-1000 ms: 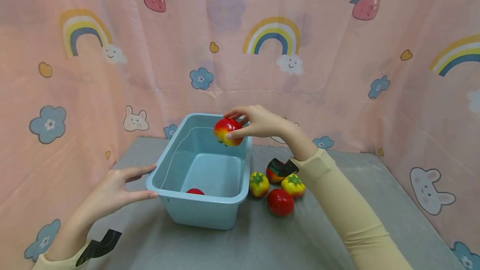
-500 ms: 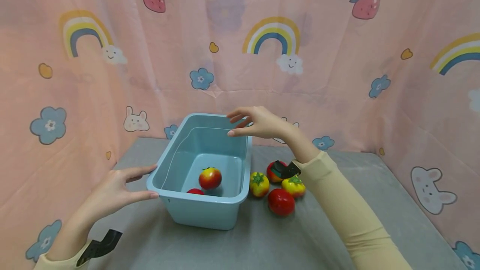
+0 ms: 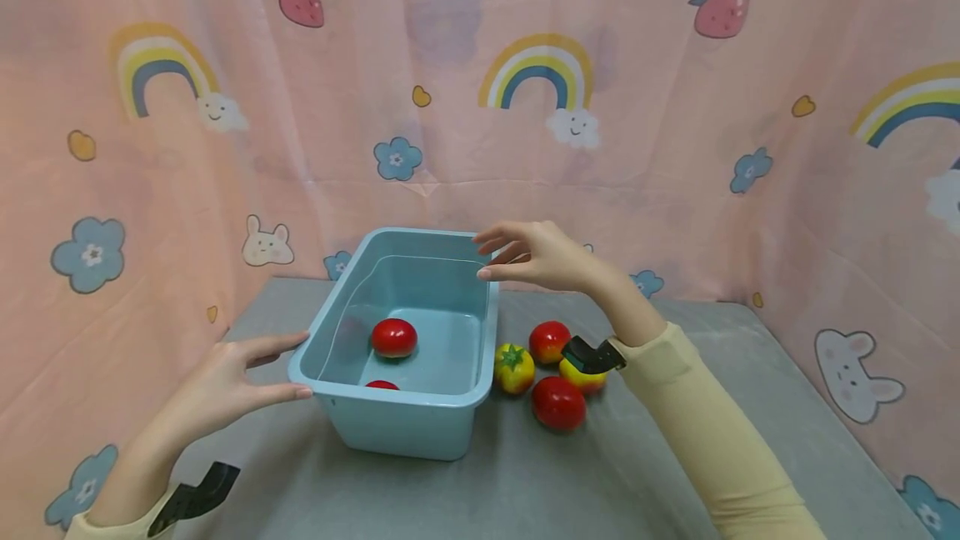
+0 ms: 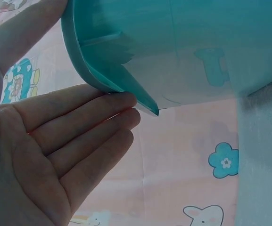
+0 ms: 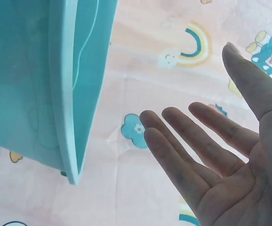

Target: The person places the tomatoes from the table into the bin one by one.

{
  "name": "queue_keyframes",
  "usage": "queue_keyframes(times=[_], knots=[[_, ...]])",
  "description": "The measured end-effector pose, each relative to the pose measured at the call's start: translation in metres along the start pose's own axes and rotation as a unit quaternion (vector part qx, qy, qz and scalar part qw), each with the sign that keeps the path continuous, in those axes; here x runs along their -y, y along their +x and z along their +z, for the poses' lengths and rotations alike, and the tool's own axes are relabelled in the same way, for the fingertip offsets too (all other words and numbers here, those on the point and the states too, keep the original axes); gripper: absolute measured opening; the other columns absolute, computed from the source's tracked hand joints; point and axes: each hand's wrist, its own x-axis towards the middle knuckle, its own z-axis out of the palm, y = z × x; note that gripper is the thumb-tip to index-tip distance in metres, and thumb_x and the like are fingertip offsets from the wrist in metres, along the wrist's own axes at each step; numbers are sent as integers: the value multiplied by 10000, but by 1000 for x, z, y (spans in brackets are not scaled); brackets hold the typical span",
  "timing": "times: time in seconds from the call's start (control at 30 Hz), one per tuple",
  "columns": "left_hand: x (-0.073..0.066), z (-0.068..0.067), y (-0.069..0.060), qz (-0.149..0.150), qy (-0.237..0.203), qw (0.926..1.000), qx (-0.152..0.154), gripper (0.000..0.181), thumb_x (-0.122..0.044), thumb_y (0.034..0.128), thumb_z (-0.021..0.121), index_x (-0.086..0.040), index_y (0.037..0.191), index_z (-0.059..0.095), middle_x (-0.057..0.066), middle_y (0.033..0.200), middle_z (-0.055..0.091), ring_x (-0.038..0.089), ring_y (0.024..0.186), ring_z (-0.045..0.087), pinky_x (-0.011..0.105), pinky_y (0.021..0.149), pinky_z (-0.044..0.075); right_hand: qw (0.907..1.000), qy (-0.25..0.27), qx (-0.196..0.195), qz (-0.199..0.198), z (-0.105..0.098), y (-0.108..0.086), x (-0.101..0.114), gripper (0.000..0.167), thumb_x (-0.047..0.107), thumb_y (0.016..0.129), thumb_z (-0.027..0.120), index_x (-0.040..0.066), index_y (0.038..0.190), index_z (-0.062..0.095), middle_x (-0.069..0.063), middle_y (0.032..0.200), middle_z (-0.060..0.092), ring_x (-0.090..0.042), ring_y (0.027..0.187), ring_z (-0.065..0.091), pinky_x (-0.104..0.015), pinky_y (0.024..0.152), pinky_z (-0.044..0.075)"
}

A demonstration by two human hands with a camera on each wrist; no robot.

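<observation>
In the head view a light-blue plastic basin (image 3: 405,400) stands on the table. My left hand (image 3: 217,390) touches its near left rim with thumb and fingers; in the left wrist view those fingers (image 4: 86,110) are fairly straight against the rim (image 4: 79,61). One red tomato (image 3: 393,338) lies inside, and part of a second (image 3: 382,385) shows behind the near wall. Above the basin's far right edge hovers my right hand (image 3: 540,257), holding nothing. The right wrist view shows its fingers (image 5: 173,160) spread loosely, apart from the basin wall (image 5: 62,89).
Right of the basin several tomatoes sit together: a yellow one (image 3: 514,369) with a green top, a red one (image 3: 550,342), a glossy red one (image 3: 558,403), and a yellow-red one (image 3: 585,377) partly behind the wrist camera. A pink patterned curtain (image 3: 450,140) hangs behind the grey table (image 3: 637,465).
My right hand has let go of the red-yellow tomato, which dropped into the basin and rolled left and away from the near wall. The right hand has since moved slightly right; the left has stayed at the rim.
</observation>
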Motion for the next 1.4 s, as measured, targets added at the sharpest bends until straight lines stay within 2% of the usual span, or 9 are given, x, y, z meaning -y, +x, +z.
queue_keyframes(times=[0.37,0.77,1.0,1.4], knots=[[0,0,0,-2,-36,10000,-18,722,-511,722,766,-118,1301,591,102,1253,632,418,1120,595,543,836,526,9997,131,-165,114,-2,-24,-13,479,288,849,717,126,1276,574,-109,1227,642,-227,1036,670,-388,853,555],[2,1,-1,12,-49,10000,-68,706,-496,720,774,-128,1296,597,94,1239,642,419,1115,598,544,828,528,9985,227,-217,451,3,-49,-21,495,327,845,715,169,1288,563,-61,1229,636,-229,1070,654,-359,856,554],[1,1,-1,9,-82,9999,-75,702,-484,723,777,-121,1296,596,101,1235,643,420,1115,597,550,832,524,9974,308,-352,554,9,-61,-26,496,345,833,724,179,1274,570,-41,1228,643,-171,1057,660,-311,840,556],[3,2,-2,14,-155,9998,-85,705,-470,727,781,-113,1303,588,119,1238,639,434,1113,593,554,810,531,9969,314,-361,617,16,-77,-43,447,254,854,713,148,1267,578,-74,1194,658,-229,1025,676,-341,814,569]])
